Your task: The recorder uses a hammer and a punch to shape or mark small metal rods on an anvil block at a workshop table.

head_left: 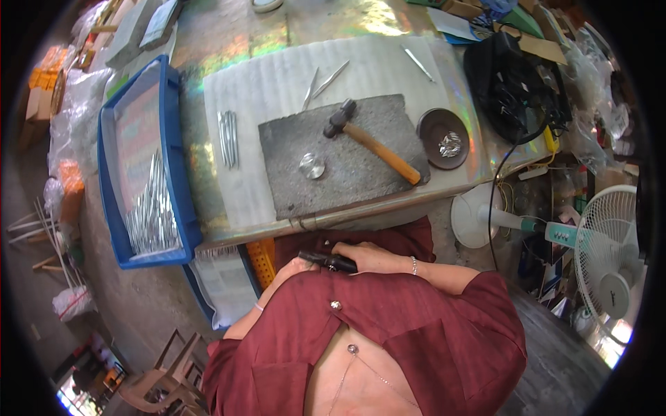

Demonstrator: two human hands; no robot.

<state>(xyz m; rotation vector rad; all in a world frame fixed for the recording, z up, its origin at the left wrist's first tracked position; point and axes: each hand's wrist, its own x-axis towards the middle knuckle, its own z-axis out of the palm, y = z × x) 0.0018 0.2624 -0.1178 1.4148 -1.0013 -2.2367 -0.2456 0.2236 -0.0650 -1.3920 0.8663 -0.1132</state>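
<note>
Low over my lap, in front of my maroon shirt, both hands meet at a small black handheld object (327,261); its kind cannot be made out. My right hand (366,258) is closed around its right end. My left hand (297,266), partly hidden by the shirt, is closed at its left end. Beyond them on the table, a hammer (381,154) with a wooden handle lies across a dark grey slab (291,149). A round shiny metal piece (312,166) rests on the slab, left of the hammer. Neither hand touches these.
Left of the slab lies a bundle of silver rods (228,139); tweezers-like tools (330,78) lie behind it. A brown dish (428,148) holds small silver pieces. A blue tray (182,208) of thin rods stands left, a black bag (492,66) back right, a fan (605,239) at right.
</note>
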